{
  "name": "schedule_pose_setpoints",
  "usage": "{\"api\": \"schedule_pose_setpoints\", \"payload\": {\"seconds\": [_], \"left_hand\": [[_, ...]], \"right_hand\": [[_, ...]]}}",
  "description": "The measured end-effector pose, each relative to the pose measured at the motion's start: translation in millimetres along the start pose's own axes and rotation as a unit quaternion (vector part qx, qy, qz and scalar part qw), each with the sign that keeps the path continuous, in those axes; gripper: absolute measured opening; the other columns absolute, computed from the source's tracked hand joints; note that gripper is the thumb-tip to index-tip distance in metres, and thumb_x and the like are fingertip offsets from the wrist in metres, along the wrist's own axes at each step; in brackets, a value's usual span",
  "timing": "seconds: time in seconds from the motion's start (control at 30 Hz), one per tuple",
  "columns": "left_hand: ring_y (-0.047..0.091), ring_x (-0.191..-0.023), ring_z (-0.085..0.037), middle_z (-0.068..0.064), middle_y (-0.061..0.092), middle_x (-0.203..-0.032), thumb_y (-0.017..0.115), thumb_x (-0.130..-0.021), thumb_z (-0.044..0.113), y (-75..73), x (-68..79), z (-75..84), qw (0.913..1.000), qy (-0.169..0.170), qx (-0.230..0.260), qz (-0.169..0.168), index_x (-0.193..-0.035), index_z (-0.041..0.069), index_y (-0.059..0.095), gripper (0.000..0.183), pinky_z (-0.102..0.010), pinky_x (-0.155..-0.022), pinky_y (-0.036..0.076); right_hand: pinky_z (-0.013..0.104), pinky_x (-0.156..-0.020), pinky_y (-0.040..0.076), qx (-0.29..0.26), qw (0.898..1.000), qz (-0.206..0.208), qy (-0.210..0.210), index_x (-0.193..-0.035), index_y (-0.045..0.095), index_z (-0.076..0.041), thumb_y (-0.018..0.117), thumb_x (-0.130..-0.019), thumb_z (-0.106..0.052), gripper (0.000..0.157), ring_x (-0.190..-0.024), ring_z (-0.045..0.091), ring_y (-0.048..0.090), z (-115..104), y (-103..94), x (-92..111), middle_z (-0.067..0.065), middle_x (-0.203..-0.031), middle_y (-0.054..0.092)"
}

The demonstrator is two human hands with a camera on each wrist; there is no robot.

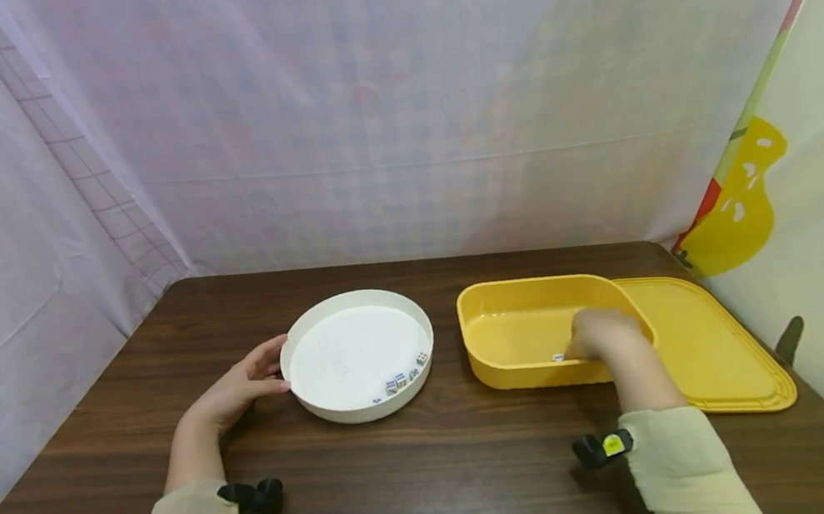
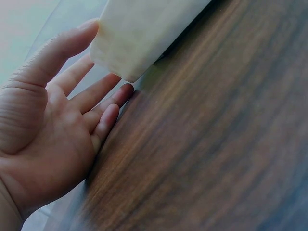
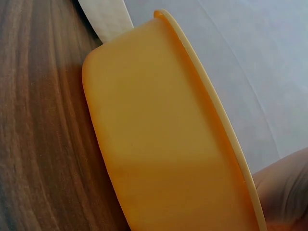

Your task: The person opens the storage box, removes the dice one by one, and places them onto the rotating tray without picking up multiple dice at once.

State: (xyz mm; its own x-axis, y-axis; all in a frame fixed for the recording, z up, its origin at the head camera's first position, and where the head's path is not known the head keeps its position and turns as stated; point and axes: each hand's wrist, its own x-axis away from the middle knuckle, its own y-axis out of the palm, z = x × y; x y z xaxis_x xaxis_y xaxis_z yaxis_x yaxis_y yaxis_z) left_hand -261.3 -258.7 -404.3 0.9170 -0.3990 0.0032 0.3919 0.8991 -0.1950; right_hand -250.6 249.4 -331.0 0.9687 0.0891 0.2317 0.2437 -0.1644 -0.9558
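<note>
A round white tray [image 1: 362,354] sits on the table's middle, with several small dice [image 1: 400,380] gathered along its near right inner wall. Against its left side my left hand [image 1: 244,385] rests, thumb and fingertips at the outer wall; in the left wrist view the fingers [image 2: 91,98] look loosely extended around the tray's edge. To the right, my right hand [image 1: 604,333] reaches down inside a yellow rectangular container [image 1: 522,376]. A die [image 1: 558,357] lies just left of that hand. The container's front wall hides the right fingertips, and I cannot tell what they hold.
A flat yellow lid [image 1: 716,351] lies right of the container, partly behind it. The dark wood table [image 1: 421,490] runs back to a pale hanging curtain [image 1: 398,124]. Black wrist bands with cameras [image 1: 256,498] sit on both sleeves.
</note>
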Motion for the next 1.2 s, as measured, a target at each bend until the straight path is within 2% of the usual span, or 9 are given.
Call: {"api": "schedule_pose_setpoints", "payload": {"seconds": [0.13, 0.33, 0.5, 0.73, 1.2], "left_hand": [[0.023, -0.135, -0.044, -0.024, 0.017, -0.153, 0.065, -0.087, 0.001, 0.2, 0.5, 0.5, 1.0000, -0.001, 0.002, 0.000, -0.151, -0.001, 0.016, 0.080, -0.055, -0.107, 0.012], [0.024, -0.135, -0.043, -0.024, 0.018, -0.153, 0.066, -0.087, 0.001, 0.0, 0.2, 0.1, 1.0000, 0.000, 0.001, -0.002, -0.151, -0.001, 0.016, 0.081, -0.054, -0.107, 0.013], [0.024, -0.135, -0.043, -0.024, 0.018, -0.153, 0.065, -0.087, 0.001, 0.0, -0.1, 0.1, 1.0000, -0.001, -0.002, -0.002, -0.151, -0.001, 0.016, 0.081, -0.054, -0.107, 0.014], [0.023, -0.135, -0.043, -0.024, 0.017, -0.154, 0.065, -0.087, 0.000, 0.0, 0.3, 0.0, 1.0000, 0.002, -0.001, 0.001, -0.151, -0.001, 0.016, 0.079, -0.054, -0.107, 0.012], [0.024, -0.135, -0.043, -0.024, 0.018, -0.154, 0.066, -0.087, 0.001, -0.4, 0.6, 0.1, 1.0000, -0.001, -0.002, 0.001, -0.151, -0.001, 0.016, 0.081, -0.053, -0.107, 0.015]], "right_hand": [[0.038, -0.062, 0.036, -0.005, 1.000, 0.003, -0.016, -0.075, 0.064, -0.007, 0.071, -0.080, -0.028, 0.023, -0.066, 0.025, 0.047, -0.3, 1.7, -1.6, 0.005, -0.067, 0.051], [0.038, -0.062, 0.036, -0.003, 0.999, 0.013, -0.037, -0.074, 0.065, -0.009, 0.072, -0.078, -0.026, 0.019, -0.067, 0.024, 0.048, -5.8, 4.0, -4.1, 0.003, -0.067, 0.053], [0.042, -0.067, 0.037, -0.002, 0.999, 0.012, -0.036, -0.074, 0.066, -0.009, 0.072, -0.078, -0.022, 0.015, -0.072, 0.028, 0.049, -6.2, 6.2, -7.6, 0.004, -0.069, 0.055], [0.038, -0.065, 0.038, -0.012, 0.999, 0.015, -0.035, -0.073, 0.066, -0.010, 0.074, -0.078, -0.022, 0.015, -0.070, 0.026, 0.050, -7.2, 7.9, -10.2, 0.003, -0.069, 0.056], [0.039, -0.066, 0.037, -0.025, 0.998, 0.036, -0.039, -0.076, 0.068, -0.011, 0.078, -0.077, -0.027, 0.018, -0.073, 0.028, 0.049, -8.8, 2.8, -8.0, 0.003, -0.071, 0.057]]}}
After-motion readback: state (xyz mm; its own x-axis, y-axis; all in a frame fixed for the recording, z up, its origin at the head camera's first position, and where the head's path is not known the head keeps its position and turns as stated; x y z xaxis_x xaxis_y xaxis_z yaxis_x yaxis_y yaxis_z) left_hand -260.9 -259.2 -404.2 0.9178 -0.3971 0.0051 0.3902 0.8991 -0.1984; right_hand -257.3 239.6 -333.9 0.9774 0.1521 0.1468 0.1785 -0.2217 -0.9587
